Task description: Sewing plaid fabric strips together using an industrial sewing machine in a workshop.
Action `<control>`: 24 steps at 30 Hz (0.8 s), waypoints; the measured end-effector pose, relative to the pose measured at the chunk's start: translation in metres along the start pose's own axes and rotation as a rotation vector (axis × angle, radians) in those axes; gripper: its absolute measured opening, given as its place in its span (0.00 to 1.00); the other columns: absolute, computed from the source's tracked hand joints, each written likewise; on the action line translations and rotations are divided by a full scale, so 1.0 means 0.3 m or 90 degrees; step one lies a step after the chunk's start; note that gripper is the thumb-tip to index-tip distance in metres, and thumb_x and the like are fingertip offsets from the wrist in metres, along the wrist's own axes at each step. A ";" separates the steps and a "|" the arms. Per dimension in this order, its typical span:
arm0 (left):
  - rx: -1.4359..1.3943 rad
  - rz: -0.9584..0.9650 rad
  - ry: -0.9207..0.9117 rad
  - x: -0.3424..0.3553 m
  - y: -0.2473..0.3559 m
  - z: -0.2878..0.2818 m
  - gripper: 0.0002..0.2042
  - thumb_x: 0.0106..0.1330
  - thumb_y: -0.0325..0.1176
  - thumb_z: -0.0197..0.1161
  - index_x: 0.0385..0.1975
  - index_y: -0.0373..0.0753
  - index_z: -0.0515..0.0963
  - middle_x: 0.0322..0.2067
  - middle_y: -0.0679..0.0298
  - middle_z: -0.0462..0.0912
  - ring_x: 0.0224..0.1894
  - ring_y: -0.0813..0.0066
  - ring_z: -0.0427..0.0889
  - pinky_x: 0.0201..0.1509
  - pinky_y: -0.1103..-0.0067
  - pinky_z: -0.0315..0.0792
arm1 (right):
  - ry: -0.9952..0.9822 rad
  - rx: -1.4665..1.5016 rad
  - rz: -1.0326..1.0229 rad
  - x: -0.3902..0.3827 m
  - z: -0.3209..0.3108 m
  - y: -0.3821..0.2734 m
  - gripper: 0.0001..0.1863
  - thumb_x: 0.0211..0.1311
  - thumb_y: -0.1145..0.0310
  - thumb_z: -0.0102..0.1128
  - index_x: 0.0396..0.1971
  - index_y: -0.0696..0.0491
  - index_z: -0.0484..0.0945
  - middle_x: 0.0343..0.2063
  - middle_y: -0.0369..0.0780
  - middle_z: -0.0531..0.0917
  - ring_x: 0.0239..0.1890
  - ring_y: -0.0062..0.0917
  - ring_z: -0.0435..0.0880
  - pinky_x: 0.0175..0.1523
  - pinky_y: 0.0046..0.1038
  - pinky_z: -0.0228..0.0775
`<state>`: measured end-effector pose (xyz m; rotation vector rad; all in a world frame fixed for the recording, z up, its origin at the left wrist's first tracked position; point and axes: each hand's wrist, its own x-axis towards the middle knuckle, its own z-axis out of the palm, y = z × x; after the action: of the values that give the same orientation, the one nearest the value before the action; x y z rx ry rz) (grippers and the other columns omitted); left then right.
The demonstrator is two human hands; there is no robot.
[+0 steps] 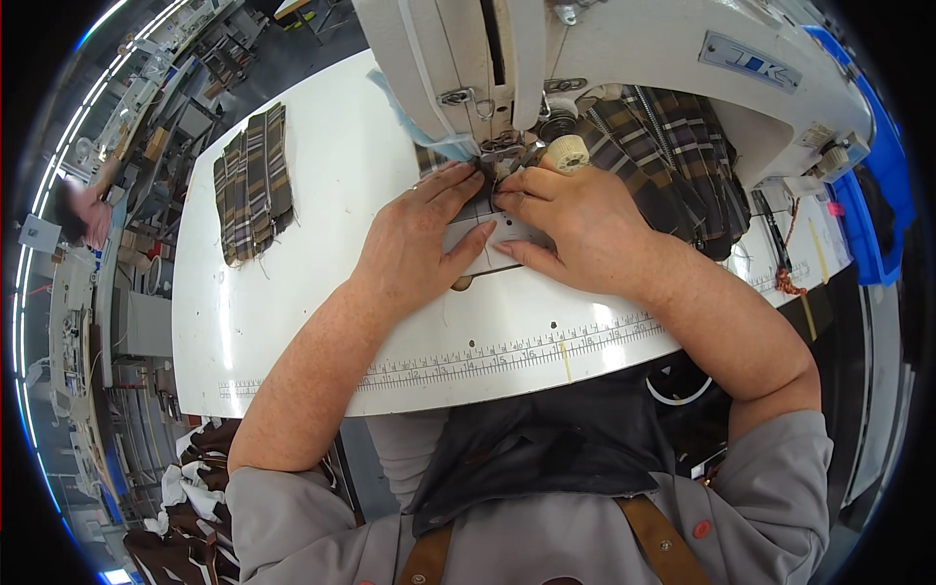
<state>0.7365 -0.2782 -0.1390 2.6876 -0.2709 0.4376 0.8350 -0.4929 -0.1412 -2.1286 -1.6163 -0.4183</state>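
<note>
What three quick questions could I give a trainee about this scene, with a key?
1. True or false: the left hand and right hand are both close to the sewing machine.
2. What lies on the table to the left of both hands? A) scissors B) plaid cloth C) a cup
3. Fill in: a printed ____ runs along the table's near edge.

Key: 1. True. 2. B. 3. Ruler.

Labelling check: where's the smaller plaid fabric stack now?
In the head view's left part, the smaller plaid fabric stack lies on the white tabletop, apart from and left of the left hand.
</note>
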 end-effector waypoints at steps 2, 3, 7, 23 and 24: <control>0.011 0.003 0.001 -0.001 -0.009 0.004 0.24 0.68 0.38 0.70 0.59 0.28 0.81 0.62 0.42 0.80 0.68 0.47 0.78 0.72 0.64 0.73 | 0.000 0.000 -0.002 0.002 0.002 -0.003 0.22 0.61 0.54 0.71 0.45 0.57 0.89 0.45 0.39 0.87 0.52 0.34 0.84 0.53 0.36 0.81; 0.018 0.007 -0.001 -0.001 -0.013 0.007 0.24 0.69 0.38 0.69 0.60 0.28 0.80 0.63 0.41 0.80 0.69 0.46 0.77 0.72 0.64 0.72 | 0.004 0.003 0.002 0.000 0.005 -0.003 0.21 0.60 0.55 0.71 0.45 0.56 0.89 0.46 0.39 0.87 0.52 0.34 0.84 0.53 0.36 0.81; 0.018 0.021 0.003 0.001 -0.018 0.011 0.25 0.70 0.39 0.68 0.61 0.28 0.79 0.64 0.40 0.78 0.70 0.44 0.75 0.73 0.62 0.70 | 0.002 0.018 0.007 0.000 -0.006 0.001 0.19 0.59 0.58 0.73 0.44 0.56 0.88 0.46 0.39 0.87 0.52 0.34 0.84 0.55 0.36 0.81; -0.065 -0.258 0.005 -0.113 -0.077 -0.119 0.37 0.60 0.37 0.78 0.68 0.33 0.71 0.34 0.59 0.74 0.29 0.74 0.73 0.33 0.75 0.71 | 0.009 0.034 0.004 -0.013 -0.016 0.012 0.18 0.64 0.58 0.71 0.46 0.55 0.88 0.47 0.39 0.86 0.52 0.35 0.84 0.54 0.37 0.80; 0.017 -0.183 0.092 -0.161 -0.094 -0.125 0.36 0.60 0.37 0.78 0.68 0.33 0.72 0.36 0.59 0.76 0.27 0.75 0.72 0.32 0.76 0.71 | 0.006 0.035 0.002 -0.013 -0.016 0.013 0.17 0.64 0.58 0.71 0.46 0.55 0.88 0.47 0.39 0.86 0.53 0.35 0.84 0.54 0.37 0.80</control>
<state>0.6887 -0.2312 -0.1328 2.6473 0.1615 0.5451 0.8378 -0.4994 -0.1394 -2.0853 -1.6019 -0.3775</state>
